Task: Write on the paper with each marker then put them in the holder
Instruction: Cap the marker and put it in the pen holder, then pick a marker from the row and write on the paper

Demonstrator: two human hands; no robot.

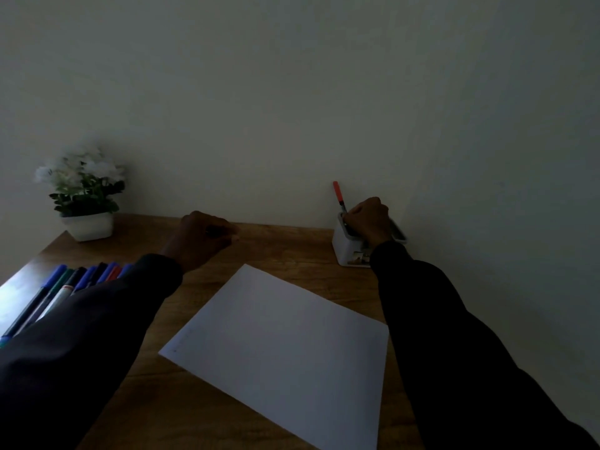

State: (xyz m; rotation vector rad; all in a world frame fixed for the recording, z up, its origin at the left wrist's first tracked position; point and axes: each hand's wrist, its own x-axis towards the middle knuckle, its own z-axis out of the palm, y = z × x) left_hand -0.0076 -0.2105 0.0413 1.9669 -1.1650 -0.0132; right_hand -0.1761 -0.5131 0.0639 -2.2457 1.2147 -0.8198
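Observation:
A white sheet of paper lies tilted on the wooden desk. The white holder stands at the back right against the wall. A red-capped marker sticks up out of it, leaning left. My right hand rests on top of the holder with its fingers closed around the marker's lower part. My left hand sits curled into a fist on the desk behind the paper. A small dark shape shows between its fingers, too dim to identify. Several markers lie in a row at the left, partly hidden by my left sleeve.
A potted plant with white flowers stands in the back left corner. A plain wall runs right behind the desk. The desk's left edge passes just beyond the row of markers. The scene is dim.

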